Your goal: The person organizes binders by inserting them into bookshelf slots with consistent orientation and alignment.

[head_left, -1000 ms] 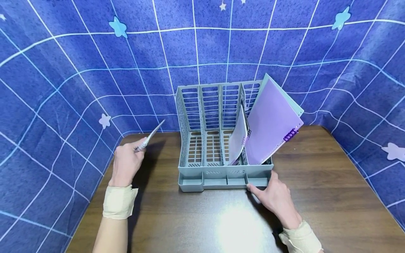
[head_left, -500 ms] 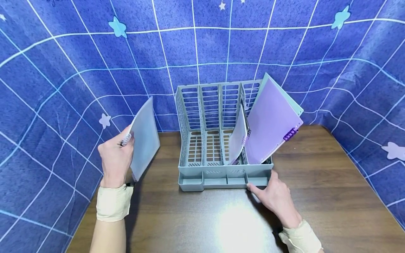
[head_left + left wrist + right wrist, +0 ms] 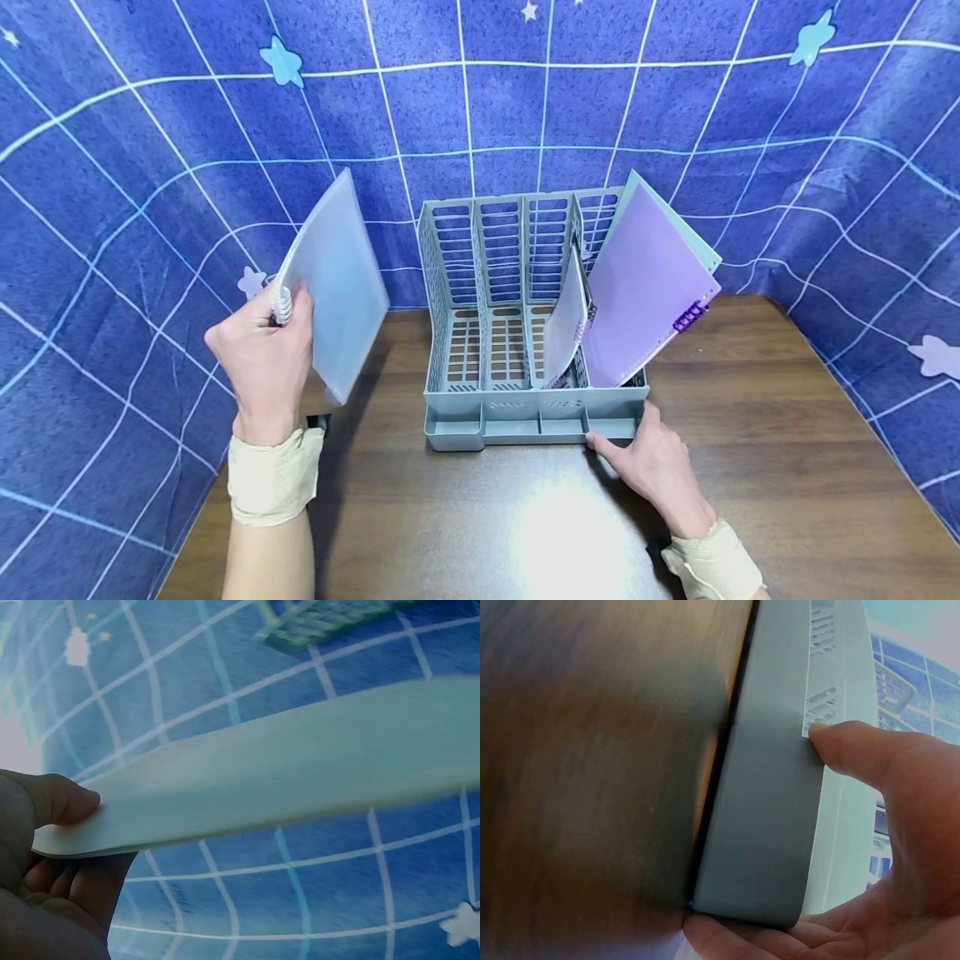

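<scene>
On the left of the head view, my left hand (image 3: 262, 358) grips a pale blue ring-bound notebook (image 3: 337, 287) by its bound edge, holding it upright above the table. The left wrist view shows the thumb on one face of the notebook (image 3: 262, 780) and the fingers underneath. My right hand (image 3: 656, 462) holds the front right corner of a grey-green file organizer (image 3: 510, 400), thumb on the front tray's rim and fingers round its end. A large purple notebook (image 3: 645, 292) leans in the rightmost slot, and a smaller pale notebook (image 3: 564, 325) stands in the slot beside it.
A mint green sheet or cover (image 3: 701, 237) shows behind the purple notebook. The organizer stands on a brown wooden table (image 3: 420, 517), close to a blue gridded cloth (image 3: 487, 108) with stars that hangs behind and at both sides.
My left hand has turned the notebook from nearly edge-on to showing its broad face, and lifted it with a slight move left. The right hand stays on the organizer's corner.
</scene>
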A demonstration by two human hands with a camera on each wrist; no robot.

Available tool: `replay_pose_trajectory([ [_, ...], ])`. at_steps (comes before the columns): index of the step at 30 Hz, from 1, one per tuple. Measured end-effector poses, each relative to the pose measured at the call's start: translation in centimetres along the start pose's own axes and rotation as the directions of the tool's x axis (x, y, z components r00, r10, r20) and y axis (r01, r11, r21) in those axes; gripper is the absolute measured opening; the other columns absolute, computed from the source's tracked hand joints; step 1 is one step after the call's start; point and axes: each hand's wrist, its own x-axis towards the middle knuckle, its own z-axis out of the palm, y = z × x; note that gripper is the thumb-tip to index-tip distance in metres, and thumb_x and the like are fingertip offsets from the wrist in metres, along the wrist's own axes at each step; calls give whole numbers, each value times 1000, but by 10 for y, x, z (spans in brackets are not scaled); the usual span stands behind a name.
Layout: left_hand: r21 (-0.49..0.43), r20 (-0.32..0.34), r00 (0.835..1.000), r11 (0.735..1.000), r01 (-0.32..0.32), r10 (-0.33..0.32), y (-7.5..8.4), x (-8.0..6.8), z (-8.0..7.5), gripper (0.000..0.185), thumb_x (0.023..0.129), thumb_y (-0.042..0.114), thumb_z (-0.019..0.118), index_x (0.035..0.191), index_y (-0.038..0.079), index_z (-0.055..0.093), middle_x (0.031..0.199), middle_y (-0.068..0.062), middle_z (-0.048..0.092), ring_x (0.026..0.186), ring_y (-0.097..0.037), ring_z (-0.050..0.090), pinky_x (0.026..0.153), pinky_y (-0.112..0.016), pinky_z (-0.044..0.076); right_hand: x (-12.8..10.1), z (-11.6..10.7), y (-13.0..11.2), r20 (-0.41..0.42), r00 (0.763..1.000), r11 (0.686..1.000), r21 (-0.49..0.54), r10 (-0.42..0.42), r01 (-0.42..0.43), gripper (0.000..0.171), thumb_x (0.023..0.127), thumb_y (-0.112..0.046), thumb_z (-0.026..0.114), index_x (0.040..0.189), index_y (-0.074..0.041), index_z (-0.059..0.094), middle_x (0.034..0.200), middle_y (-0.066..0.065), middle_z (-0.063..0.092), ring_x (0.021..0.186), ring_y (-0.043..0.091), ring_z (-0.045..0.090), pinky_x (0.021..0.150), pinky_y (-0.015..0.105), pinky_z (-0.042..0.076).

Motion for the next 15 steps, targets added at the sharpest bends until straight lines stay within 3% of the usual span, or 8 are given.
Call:
replay_pose_trajectory([
  [3, -46, -31, 1000, 999, -6, 5, 22, 1, 0, 20, 88, 9, 75, 70, 1, 77, 55, -12, 59, 52, -4, 35, 53, -14, 28, 0, -1, 0, 0, 1000, 1000, 2, -1, 1, 109, 81, -66, 77, 143, 14, 37, 106, 44, 63, 94, 61, 64, 78, 65, 53],
  [8, -131, -56, 998, 991, 2, -9, 55, -1, 1, 23, 88, 8, 76, 68, -3, 74, 58, -9, 62, 54, -4, 41, 53, -15, 31, 0, -1, 1, -4, 1000, 1000, 9, 2, -2, 108, 80, -65, 78, 142, 14, 38, 105, 44, 64, 93, 61, 65, 77, 65, 53],
  [12, -177, -66, 997, 983, 37, -50, 69, -4, 3, 31, 88, 11, 77, 60, -2, 70, 55, 5, 58, 54, -6, 42, 51, -17, 31, 0, -1, 0, 0, 1000, 1000, 5, 3, -3, 109, 81, -66, 77, 143, 14, 37, 106, 44, 64, 94, 61, 65, 78, 64, 53],
  [15, -193, -75, 996, 981, 38, -53, 75, -6, 4, 33, 88, 12, 78, 59, -1, 70, 55, 4, 59, 52, -6, 44, 50, -18, 31, 0, -1, 0, 4, 1000, 1000, 7, 5, -5, 110, 81, -67, 77, 144, 14, 36, 106, 44, 63, 95, 61, 64, 78, 65, 53],
])
